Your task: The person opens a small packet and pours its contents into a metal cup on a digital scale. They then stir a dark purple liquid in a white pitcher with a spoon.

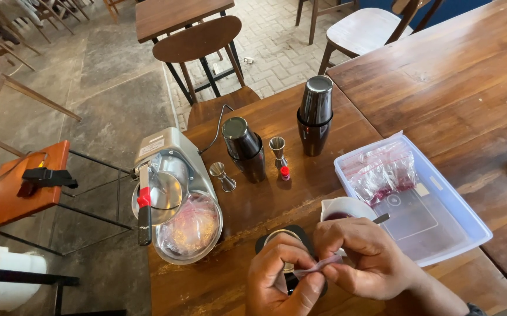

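My left hand (281, 278) and my right hand (366, 257) meet at the table's near edge, both pinching a small clear plastic packet (322, 266) between fingers and thumbs. Under them sits a round metal cup on a small black scale (283, 237), partly hidden by my fingers. Just behind my right hand stands a white cup (347, 208) with dark red liquid in it.
A clear plastic tray (440, 225) with bags of red-purple bits lies to the right. Two dark shakers (315, 117) (245, 147), two metal jiggers (223, 175) (277, 149) and a small red-capped bottle (285, 172) stand behind. A grey ice crusher (174, 187) sits at the table's left edge.
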